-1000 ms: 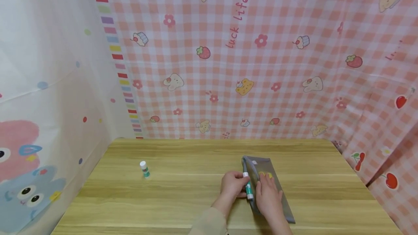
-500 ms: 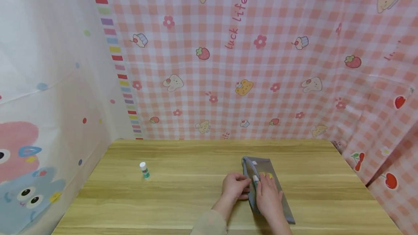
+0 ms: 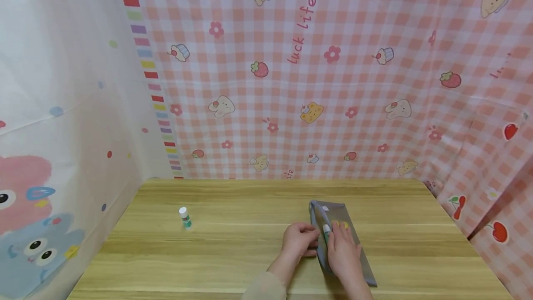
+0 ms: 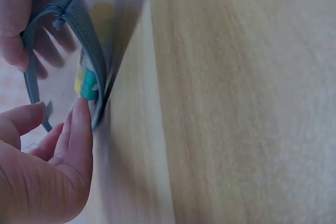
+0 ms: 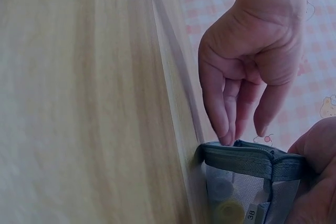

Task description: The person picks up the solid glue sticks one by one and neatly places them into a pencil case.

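A grey mesh pouch (image 3: 365, 263) with a zipped edge lies on the table, its mouth spread towards the left. My right hand (image 3: 344, 253) lies over it and, in the left wrist view, grips the rim (image 4: 94, 40) with fingers behind the mesh. A green glue stick with a white cap (image 3: 326, 229) is inside the pouch; its green part (image 4: 88, 84) shows through the mouth. Just outside the mouth is my left hand (image 3: 297, 242), holding nothing, thumb and fingers apart (image 4: 47, 171). In the right wrist view its fingertips reach the zipped edge (image 5: 236, 161).
Another white-capped glue stick (image 3: 185, 219) stands at the left of the wooden table (image 3: 233, 253). A pink checked cloth (image 3: 283, 82) hangs behind the table, and a pale patterned one (image 3: 83, 119) at the left.
The glue stick that my left hand pinched at the pouch's edge has moved right, into the pouch. My left fingers have let go of it. My right hand has stayed on the pouch.
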The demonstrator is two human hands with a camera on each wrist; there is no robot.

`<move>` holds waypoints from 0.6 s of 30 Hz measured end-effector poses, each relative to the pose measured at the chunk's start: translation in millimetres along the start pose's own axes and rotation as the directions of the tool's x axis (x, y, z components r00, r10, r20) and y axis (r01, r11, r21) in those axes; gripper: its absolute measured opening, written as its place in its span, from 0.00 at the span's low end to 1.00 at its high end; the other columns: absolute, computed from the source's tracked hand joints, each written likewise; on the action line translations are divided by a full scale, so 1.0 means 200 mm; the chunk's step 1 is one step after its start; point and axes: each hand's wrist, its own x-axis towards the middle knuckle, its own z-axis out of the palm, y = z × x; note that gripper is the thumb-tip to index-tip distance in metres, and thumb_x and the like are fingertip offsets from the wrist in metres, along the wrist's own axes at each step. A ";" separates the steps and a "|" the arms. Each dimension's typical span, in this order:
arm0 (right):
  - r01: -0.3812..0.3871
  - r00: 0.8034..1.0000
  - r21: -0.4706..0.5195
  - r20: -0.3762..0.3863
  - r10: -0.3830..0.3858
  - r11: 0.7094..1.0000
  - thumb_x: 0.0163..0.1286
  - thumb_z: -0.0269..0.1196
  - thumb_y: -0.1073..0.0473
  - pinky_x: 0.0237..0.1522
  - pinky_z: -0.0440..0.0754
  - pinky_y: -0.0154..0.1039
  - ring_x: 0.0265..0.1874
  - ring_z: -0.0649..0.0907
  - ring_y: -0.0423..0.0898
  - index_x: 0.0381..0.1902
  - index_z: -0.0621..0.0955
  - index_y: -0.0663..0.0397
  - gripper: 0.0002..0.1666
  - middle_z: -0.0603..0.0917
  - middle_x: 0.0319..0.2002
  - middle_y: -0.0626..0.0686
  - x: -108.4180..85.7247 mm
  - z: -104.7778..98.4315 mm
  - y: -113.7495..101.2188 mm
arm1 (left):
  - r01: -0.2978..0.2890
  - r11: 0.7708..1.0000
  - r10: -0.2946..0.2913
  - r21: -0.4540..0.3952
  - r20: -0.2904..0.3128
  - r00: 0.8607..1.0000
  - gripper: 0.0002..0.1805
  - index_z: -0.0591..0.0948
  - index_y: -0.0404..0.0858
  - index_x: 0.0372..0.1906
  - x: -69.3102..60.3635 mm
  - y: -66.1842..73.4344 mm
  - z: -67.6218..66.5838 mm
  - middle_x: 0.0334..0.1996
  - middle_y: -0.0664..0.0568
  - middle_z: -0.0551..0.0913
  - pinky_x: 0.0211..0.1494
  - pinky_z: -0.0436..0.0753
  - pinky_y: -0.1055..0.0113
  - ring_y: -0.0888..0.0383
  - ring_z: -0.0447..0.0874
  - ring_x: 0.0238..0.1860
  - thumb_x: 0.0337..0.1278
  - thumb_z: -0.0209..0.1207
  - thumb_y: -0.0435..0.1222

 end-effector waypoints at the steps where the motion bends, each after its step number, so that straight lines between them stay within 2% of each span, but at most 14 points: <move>1: -0.002 1.000 0.001 0.001 0.002 1.000 0.78 0.46 0.62 0.57 0.52 0.83 0.68 0.59 0.75 0.67 0.68 0.74 0.25 0.62 0.67 0.77 0.00 0.00 0.00 | -0.005 1.000 0.005 -0.004 0.002 1.000 0.12 0.83 0.27 0.45 0.00 0.00 0.00 0.28 0.51 0.85 0.27 0.88 0.61 0.57 0.85 0.28 0.57 0.64 0.29; 10: -0.014 1.000 -0.005 0.006 0.014 1.000 0.78 0.46 0.62 0.58 0.52 0.83 0.68 0.59 0.74 0.67 0.67 0.74 0.26 0.62 0.67 0.77 0.00 0.00 0.00 | -0.017 1.000 0.017 -0.022 0.017 1.000 0.14 0.83 0.28 0.48 -0.04 0.03 -0.02 0.28 0.53 0.84 0.30 0.88 0.61 0.58 0.85 0.28 0.57 0.65 0.30; 18: -0.018 1.000 -0.005 0.007 0.018 1.000 0.78 0.46 0.62 0.58 0.52 0.83 0.68 0.59 0.75 0.67 0.67 0.74 0.26 0.62 0.67 0.77 0.00 0.00 0.00 | -0.053 0.997 0.054 -0.055 0.025 0.998 0.17 0.82 0.27 0.49 -0.07 0.04 -0.04 0.28 0.53 0.84 0.30 0.87 0.63 0.58 0.84 0.29 0.56 0.66 0.31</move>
